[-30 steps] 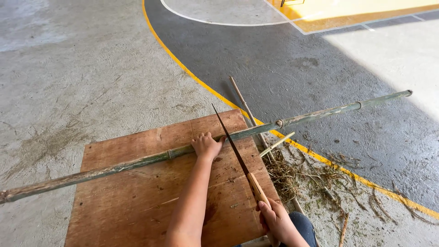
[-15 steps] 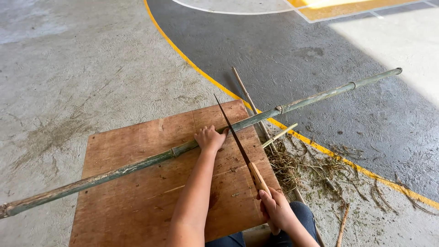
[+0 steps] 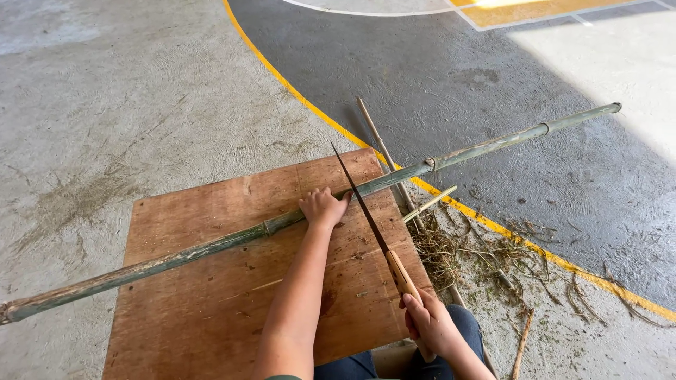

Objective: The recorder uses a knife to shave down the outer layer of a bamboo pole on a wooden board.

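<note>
We are noting the bamboo pole (image 3: 211, 250) as matt green-grey, its skin scuffed and blotchy, ridged at the nodes. The board (image 3: 204, 309) under it is looking like brown plywood, dull, scratched and stained, with worn edges. The knife (image 3: 370, 218) is showing a thin dark metal blade without shine and a pale wooden handle, smooth. The floor (image 3: 141, 105) is reading as rough concrete, brushed in swirls, partly painted grey with a yellow line (image 3: 303, 105). The shavings (image 3: 479, 260) are appearing dry, fibrous and stringy.
</note>
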